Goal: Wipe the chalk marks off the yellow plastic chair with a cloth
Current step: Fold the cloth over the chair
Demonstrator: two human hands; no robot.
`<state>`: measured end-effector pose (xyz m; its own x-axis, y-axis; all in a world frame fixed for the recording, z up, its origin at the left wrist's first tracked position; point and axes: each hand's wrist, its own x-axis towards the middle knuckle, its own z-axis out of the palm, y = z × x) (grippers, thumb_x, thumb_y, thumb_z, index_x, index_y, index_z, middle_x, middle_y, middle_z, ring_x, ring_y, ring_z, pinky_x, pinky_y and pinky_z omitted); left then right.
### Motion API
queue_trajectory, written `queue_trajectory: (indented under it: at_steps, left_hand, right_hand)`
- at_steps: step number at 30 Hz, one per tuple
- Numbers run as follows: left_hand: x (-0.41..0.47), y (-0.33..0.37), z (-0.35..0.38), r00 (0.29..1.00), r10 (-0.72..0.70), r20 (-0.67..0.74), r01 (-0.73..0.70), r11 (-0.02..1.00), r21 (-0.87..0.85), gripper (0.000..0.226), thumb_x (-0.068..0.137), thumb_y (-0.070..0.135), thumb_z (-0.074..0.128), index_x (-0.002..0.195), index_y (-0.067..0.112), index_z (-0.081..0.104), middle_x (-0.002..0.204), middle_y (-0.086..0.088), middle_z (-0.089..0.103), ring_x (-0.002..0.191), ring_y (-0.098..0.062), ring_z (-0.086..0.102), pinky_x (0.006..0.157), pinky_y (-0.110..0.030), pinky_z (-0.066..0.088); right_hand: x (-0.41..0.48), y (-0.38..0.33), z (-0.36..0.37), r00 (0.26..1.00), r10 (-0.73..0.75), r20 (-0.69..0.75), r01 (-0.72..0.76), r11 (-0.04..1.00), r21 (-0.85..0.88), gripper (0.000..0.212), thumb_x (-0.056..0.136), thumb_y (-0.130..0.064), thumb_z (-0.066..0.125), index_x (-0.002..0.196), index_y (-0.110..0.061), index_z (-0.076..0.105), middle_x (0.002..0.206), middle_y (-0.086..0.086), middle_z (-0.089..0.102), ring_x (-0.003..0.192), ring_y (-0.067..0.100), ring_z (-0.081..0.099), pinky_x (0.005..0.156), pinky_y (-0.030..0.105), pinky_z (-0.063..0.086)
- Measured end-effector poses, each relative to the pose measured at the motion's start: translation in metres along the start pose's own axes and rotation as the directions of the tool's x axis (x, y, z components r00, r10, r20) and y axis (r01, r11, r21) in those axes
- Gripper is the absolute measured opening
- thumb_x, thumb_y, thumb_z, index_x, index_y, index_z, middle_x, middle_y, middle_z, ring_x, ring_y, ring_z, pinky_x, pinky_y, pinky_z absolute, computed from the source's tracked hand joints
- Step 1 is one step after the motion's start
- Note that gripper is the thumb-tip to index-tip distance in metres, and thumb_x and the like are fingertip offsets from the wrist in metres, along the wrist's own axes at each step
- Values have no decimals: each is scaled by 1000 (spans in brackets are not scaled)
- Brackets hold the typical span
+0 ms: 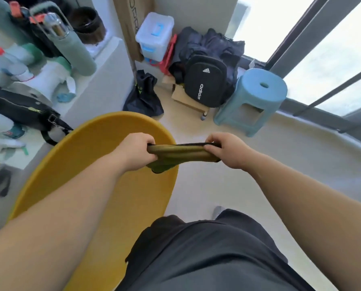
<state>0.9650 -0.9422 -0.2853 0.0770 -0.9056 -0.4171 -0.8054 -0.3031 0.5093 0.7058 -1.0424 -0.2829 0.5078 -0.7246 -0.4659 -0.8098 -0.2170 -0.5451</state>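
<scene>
While the left hand [137, 151] and right hand [227, 152] are each curling tight round an end of the rolled olive cloth [181, 153], it's stretching over the right rim of the yellow plastic chair [87, 169] | floor [301, 148] is lying open to the right | blue stool [257, 95] and black Adidas backpack [204, 82] are sitting well ahead | white counter [104, 85] is crowding the chair's left

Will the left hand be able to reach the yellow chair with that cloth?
Probably yes. The left hand is right over the yellow chair with nothing between them, though it and the right hand both grip the cloth.
</scene>
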Motion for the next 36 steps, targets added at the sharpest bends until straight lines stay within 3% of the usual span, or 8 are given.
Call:
queue_trajectory:
  at_steps: [8, 14, 18, 22, 25, 30, 33, 36]
  left_hand:
    - [66, 101, 45, 987, -119, 104, 157, 835, -528, 28, 90, 39, 66, 114, 26, 66, 103, 5, 72, 98, -16, 67, 86, -35, 56]
    - [107, 218, 95, 987, -163, -11, 121, 773, -622, 29, 95, 38, 58, 122, 27, 57, 114, 2, 65, 105, -19, 63, 85, -40, 57]
    - [133, 278, 107, 952, -299, 64, 260, 680, -686, 28, 94, 33, 62, 114, 14, 56, 113, -13, 63, 99, -31, 64, 74, -51, 60]
    - [156, 312, 112, 949, -255, 186, 299, 536, -789, 38, 91, 20, 69, 124, 17, 52, 118, -15, 61, 95, -28, 67, 78, -44, 59]
    - [177, 332, 118, 960, -158, 231, 279, 454, -846, 42, 91, 2, 64, 128, 20, 53, 116, -19, 63, 95, -30, 68, 82, -41, 57]
    - [227, 363, 124, 985, -90, 148, 149, 876, -459, 34, 76, 8, 79, 105, 21, 67, 107, -3, 62, 96, -24, 62, 76, -31, 55]
    - [270, 373, 121, 997, 72, -1, -72, 997, 37, 41, 70, 17, 83, 106, 25, 65, 102, 2, 53, 89, -18, 55, 73, -26, 46]
    - [321, 377, 108, 975, 190, -119, -168, 970, 173, 18, 80, 14, 71, 96, 22, 71, 91, 0, 50, 84, -19, 55, 68, -25, 43]
  right_hand:
    - [-35, 134, -81, 989, 133, -70, -101, 932, 349, 42, 97, -47, 64, 64, -21, 72, 61, -9, 51, 63, 10, 46, 68, 31, 42]
    - [-41, 239, -140, 992, 103, 69, -114, 544, 831, 47, 93, -50, 67, 128, -18, 65, 125, 5, 70, 115, 21, 67, 101, 44, 55]
    - [-44, 291, -174, 988, 149, 47, -138, 693, 708, 56, 80, -6, 75, 131, -20, 53, 121, 16, 66, 110, 35, 68, 85, 50, 62]
    - [-37, 331, -201, 921, 365, -138, -156, 667, 728, 59, 90, -5, 66, 135, -40, 50, 89, 13, 67, 83, 27, 68, 78, 47, 63]
    - [-30, 350, -216, 835, 476, -277, -125, 653, 747, 29, 94, -3, 58, 98, -28, 73, 87, 9, 66, 82, 25, 63, 81, 50, 61]
    - [-9, 366, -241, 821, 526, -220, -125, 542, 831, 28, 95, 1, 56, 89, -19, 76, 101, 5, 70, 95, 28, 64, 73, 37, 56]
    - [10, 373, -268, 876, 439, -199, -176, 676, 716, 29, 82, -13, 83, 110, -18, 74, 110, 0, 67, 106, 21, 63, 89, 32, 53]
    - [43, 373, -297, 905, 383, -187, -321, 901, 292, 54, 68, -26, 94, 117, -20, 72, 111, -1, 60, 101, 20, 58, 87, 31, 49]
